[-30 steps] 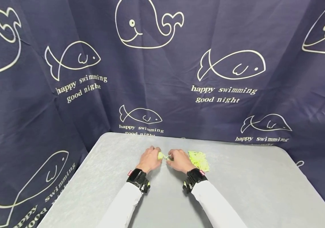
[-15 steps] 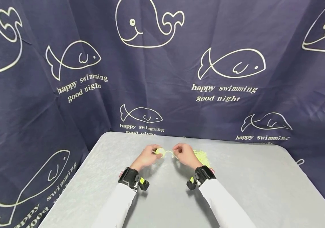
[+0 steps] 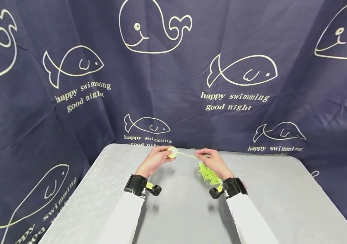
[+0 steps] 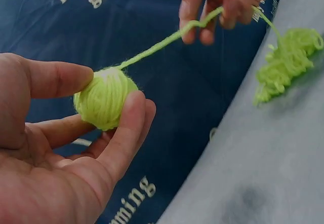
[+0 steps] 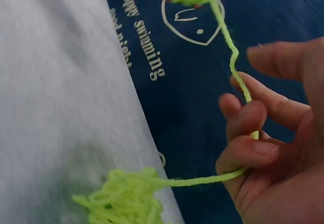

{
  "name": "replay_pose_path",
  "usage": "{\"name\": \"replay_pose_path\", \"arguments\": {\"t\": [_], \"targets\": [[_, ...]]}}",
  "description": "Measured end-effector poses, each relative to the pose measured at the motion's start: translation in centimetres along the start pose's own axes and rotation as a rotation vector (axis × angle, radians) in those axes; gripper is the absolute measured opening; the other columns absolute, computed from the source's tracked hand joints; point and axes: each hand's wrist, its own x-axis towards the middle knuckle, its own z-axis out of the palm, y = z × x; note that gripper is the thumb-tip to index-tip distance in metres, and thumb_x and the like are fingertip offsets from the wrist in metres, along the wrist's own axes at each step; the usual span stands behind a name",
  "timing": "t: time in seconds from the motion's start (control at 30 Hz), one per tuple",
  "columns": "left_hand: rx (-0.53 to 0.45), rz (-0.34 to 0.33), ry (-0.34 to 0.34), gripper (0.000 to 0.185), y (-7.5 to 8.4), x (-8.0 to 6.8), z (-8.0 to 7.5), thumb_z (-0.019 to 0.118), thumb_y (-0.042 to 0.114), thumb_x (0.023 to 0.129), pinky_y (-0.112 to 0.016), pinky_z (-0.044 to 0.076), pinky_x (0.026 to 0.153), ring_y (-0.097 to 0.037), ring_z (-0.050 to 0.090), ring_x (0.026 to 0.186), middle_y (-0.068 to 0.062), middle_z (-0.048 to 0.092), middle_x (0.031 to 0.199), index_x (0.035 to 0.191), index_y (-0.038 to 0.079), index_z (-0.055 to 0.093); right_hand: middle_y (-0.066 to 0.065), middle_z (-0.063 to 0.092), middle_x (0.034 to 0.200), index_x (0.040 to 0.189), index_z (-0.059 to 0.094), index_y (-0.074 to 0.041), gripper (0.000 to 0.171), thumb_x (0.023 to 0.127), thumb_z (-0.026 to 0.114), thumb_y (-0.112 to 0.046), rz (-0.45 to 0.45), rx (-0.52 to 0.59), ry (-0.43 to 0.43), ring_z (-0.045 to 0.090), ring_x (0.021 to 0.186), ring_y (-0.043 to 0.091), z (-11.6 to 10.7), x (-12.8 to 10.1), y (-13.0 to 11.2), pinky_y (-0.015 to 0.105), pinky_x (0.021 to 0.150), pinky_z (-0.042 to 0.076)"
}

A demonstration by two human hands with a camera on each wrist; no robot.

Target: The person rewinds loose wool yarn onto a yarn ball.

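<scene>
A small yellow-green ball of yarn (image 4: 104, 100) is held between the thumb and fingers of my left hand (image 3: 154, 160), raised near the far edge of the table. From the ball a yarn strand (image 4: 157, 46) runs fairly straight across to my right hand (image 3: 216, 162). In the right wrist view the strand passes through the curled middle, ring and little fingers (image 5: 253, 153), while the thumb and index finger stand apart. Beyond that hand the strand drops to a loose tangle of yarn (image 3: 207, 174) on the table, partly behind the right hand in the head view.
The grey table (image 3: 179, 217) has rounded far corners. A dark blue curtain (image 3: 173, 84) with white whale and fish drawings hangs close behind and at the sides. Each wrist wears a black strap with a camera (image 3: 136, 185).
Both hands have risen and moved toward the far edge, and they are farther apart. The strand between them is longer and straighter. More of the yarn tangle shows than half a second ago.
</scene>
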Motion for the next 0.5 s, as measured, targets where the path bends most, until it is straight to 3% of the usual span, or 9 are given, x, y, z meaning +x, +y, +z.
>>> {"name": "replay_pose_path", "arguments": {"t": [0.1,0.23,0.37,0.5], "targets": [[-0.018,0.017,0.003,0.041,0.2,0.3,0.9,0.053,-0.005,0.099,-0.035,0.059,0.091,-0.017,0.068,0.089,-0.016,0.060,0.112,0.138,-0.016,0.046,0.007,0.071,0.102,0.115,0.072,-0.002,0.026,0.097,0.070,-0.019,-0.098,-0.173,-0.041,0.064,0.079,0.020,0.5,-0.1,0.0,0.036,0.071,0.057],[-0.030,0.033,-0.018,0.040,0.3,0.7,2.2,0.053,-0.004,0.099,-0.038,0.059,0.091,-0.017,0.068,0.089,-0.015,0.061,0.108,0.138,-0.011,0.046,0.009,0.073,0.107,0.115,0.071,-0.004,0.028,0.094,0.073,-0.022,-0.227,-0.253,-0.040,0.068,0.100,0.025,1.6,0.0,-0.6,0.047,0.091,0.056],[-0.017,0.048,-0.042,0.036,0.5,1.2,3.4,0.053,-0.003,0.099,-0.038,0.058,0.093,-0.016,0.067,0.093,-0.015,0.062,0.113,0.135,-0.009,0.051,0.010,0.073,0.105,0.115,0.067,-0.003,0.027,0.092,0.076,-0.016,-0.245,-0.101,0.020,0.068,0.102,0.026,2.1,0.3,-1.3,0.046,0.094,0.055],[0.020,0.067,-0.027,0.033,0.5,1.5,4.1,0.059,-0.005,0.096,-0.036,0.059,0.091,-0.017,0.067,0.094,-0.016,0.062,0.114,0.130,-0.009,0.058,0.013,0.072,0.096,0.111,0.063,0.002,0.026,0.090,0.076,-0.005,-0.204,0.052,0.054,0.070,0.087,0.023,2.4,0.6,-1.7,0.034,0.079,0.059]]}}
